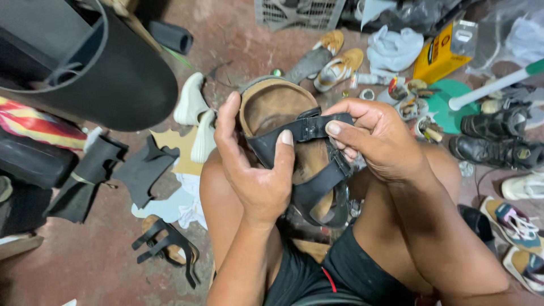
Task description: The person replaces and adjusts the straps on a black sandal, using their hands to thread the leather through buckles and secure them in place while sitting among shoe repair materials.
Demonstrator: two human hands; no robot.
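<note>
Sandal [283, 113]: brown cork footbed, black straps with buckles; held above the person's bare knees, toe end pointing away, sole side hidden
Left hand [255, 170]: grasps the sandal from its left edge, fingers behind the footbed rim, thumb pressed over the front strap [294, 133]
Right hand [377, 139]: pinches the same strap near its buckle between thumb and forefinger, remaining fingers curled beneath
Second sandal [167, 243]: black straps, lying on the red floor [85, 260] to the left of the knee
White soles [195, 113]: two, on the floor just beyond the left hand
Black rubber scraps [141, 167]: on the floor, left, beside a tan cardboard piece
Black boots [496, 139]: pair, right, near sneakers [518, 226] at the right edge
Tan shoes [340, 62]: pair, upper centre
Yellow packet [445, 51]: upper right, next to white cloth [394, 48]
</note>
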